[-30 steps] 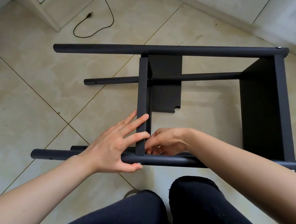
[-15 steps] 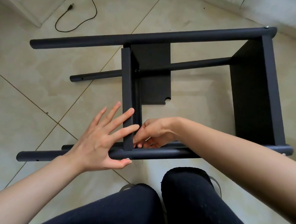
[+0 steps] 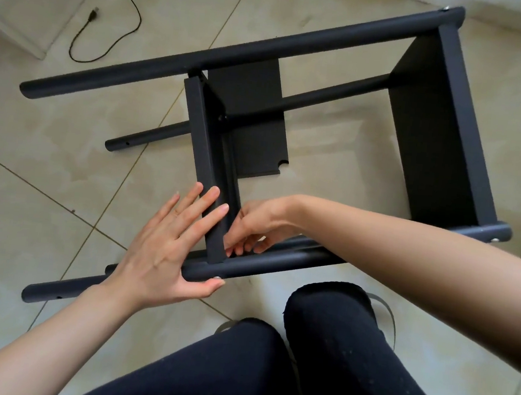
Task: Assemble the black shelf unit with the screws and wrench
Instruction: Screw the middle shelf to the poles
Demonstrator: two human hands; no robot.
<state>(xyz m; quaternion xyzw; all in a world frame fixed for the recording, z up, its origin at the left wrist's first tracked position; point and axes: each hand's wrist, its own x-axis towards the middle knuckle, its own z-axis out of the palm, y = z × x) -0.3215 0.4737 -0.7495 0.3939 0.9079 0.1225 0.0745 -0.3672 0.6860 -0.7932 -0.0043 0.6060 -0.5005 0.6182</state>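
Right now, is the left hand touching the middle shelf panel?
Touching. The head view shows the left hand with straight fingers lying flat across the edge of the middle shelf panel, thumb under the near tube.

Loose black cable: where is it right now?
Head view, upper left: the black cable lies curled on the tile floor, beyond the far tube of the shelf frame, near a white cabinet base.

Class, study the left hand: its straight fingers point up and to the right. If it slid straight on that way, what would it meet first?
The left hand already touches the middle shelf panel; beyond that edge it would probably meet the right hand, though depth is unclear.
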